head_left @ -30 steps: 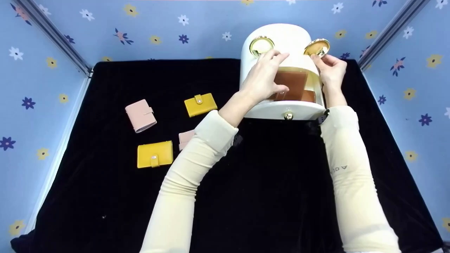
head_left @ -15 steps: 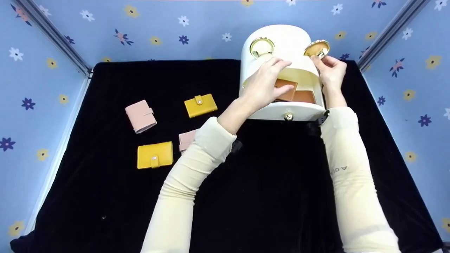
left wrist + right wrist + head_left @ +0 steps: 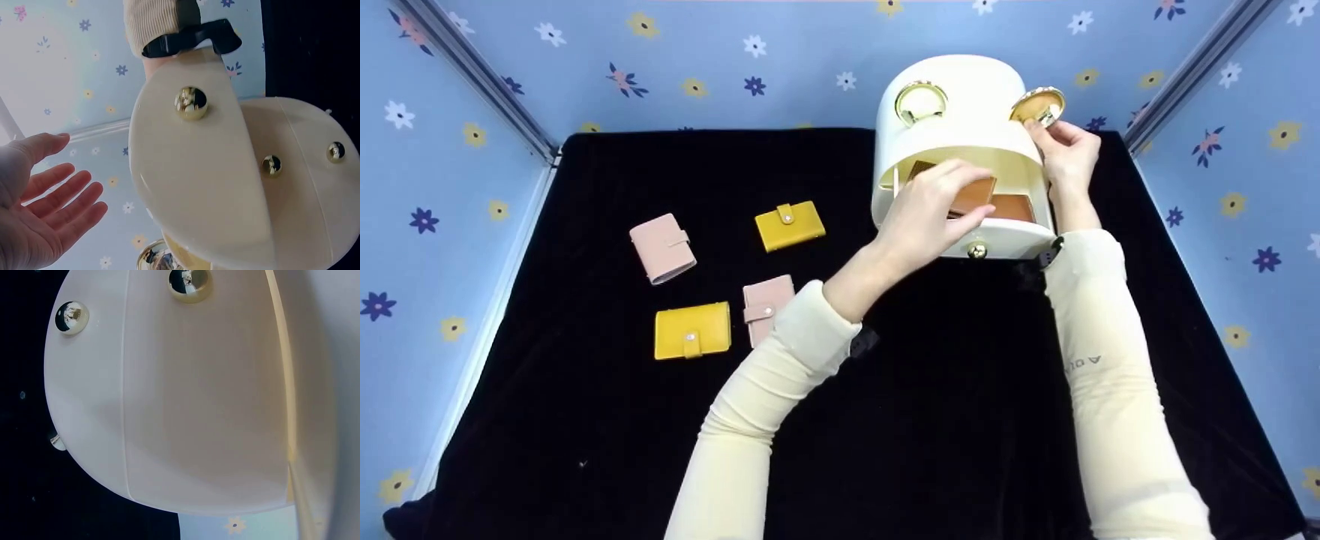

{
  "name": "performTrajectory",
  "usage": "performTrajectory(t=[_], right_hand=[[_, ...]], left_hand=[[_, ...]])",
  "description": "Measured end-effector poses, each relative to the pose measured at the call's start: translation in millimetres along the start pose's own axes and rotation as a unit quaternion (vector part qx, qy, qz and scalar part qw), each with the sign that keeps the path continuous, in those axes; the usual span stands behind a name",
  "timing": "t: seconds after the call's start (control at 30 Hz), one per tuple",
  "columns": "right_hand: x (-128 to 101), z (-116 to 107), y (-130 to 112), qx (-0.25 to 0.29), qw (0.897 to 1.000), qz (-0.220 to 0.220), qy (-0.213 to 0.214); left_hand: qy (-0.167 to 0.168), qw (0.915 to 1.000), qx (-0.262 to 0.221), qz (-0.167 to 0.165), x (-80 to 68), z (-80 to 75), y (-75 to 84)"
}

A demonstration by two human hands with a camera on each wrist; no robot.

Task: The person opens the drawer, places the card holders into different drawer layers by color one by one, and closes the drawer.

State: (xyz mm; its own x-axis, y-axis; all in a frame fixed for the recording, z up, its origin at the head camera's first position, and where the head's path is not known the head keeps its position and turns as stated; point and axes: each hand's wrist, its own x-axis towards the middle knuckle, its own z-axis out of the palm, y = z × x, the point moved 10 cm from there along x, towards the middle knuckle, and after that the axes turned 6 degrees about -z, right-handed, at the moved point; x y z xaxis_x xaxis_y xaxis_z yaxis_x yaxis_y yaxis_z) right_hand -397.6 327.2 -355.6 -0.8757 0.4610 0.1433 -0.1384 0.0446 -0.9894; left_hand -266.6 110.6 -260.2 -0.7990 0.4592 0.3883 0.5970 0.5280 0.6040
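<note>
A cream round box (image 3: 971, 82) stands at the back of the black cloth, its top drawer (image 3: 1020, 240) pulled out. Two brown wallets (image 3: 976, 195) lie in the drawer, the second (image 3: 1014, 208) to the right. My left hand (image 3: 934, 206) hovers over the drawer's left side and holds nothing. In the left wrist view this left hand (image 3: 45, 208) shows straight, spread fingers beside the drawer front (image 3: 197, 191). My right hand (image 3: 1065, 150) pinches the gold round handle (image 3: 1037, 105) at the box's top right. The right wrist view shows only the drawer front (image 3: 197, 399).
Several small wallets lie on the cloth (image 3: 922, 420) to the left: a pink one (image 3: 662, 247), a yellow one (image 3: 790, 225), another yellow (image 3: 692, 330) and another pink (image 3: 766, 304). A gold ring (image 3: 920, 101) sits on the box's top left. Flowered blue walls close in the cloth.
My left hand has drawn back toward me from deep in the drawer, leaving a brown wallet lying there. The pink wallet near my left sleeve now shows. The right hand has stayed put.
</note>
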Motion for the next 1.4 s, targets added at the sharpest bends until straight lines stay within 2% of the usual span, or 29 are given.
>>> performTrajectory(t=[0.37, 0.67, 0.77, 1.0, 1.2, 1.4], right_hand=[[0.7, -0.5, 1.7, -0.005, 1.0, 0.011, 0.006], [1.2, -0.5, 1.8, -0.001, 1.0, 0.007, 0.006], [1.4, -0.4, 1.9, -0.004, 1.0, 0.008, 0.005], [0.3, -1.7, 3.6, -0.012, 1.0, 0.024, 0.005], [-0.2, -1.3, 4.0, -0.015, 1.0, 0.025, 0.005], [-0.3, -1.4, 2.5, -0.015, 1.0, 0.019, 0.004]], left_hand=[[0.037, 0.9987, -0.031, 0.018, -26.4, 10.6, 2.2], [0.047, 0.9961, -0.074, 0.003, -38.9, 30.5, -10.9], [0.052, 0.9946, -0.089, -0.009, -42.8, 37.9, -17.2], [0.042, 0.993, -0.088, -0.065, -52.0, 58.9, -35.4], [0.062, 0.9895, -0.092, -0.093, -55.7, 70.1, -47.3], [0.079, 0.9839, -0.103, -0.123, -53.3, 79.2, -56.2]])
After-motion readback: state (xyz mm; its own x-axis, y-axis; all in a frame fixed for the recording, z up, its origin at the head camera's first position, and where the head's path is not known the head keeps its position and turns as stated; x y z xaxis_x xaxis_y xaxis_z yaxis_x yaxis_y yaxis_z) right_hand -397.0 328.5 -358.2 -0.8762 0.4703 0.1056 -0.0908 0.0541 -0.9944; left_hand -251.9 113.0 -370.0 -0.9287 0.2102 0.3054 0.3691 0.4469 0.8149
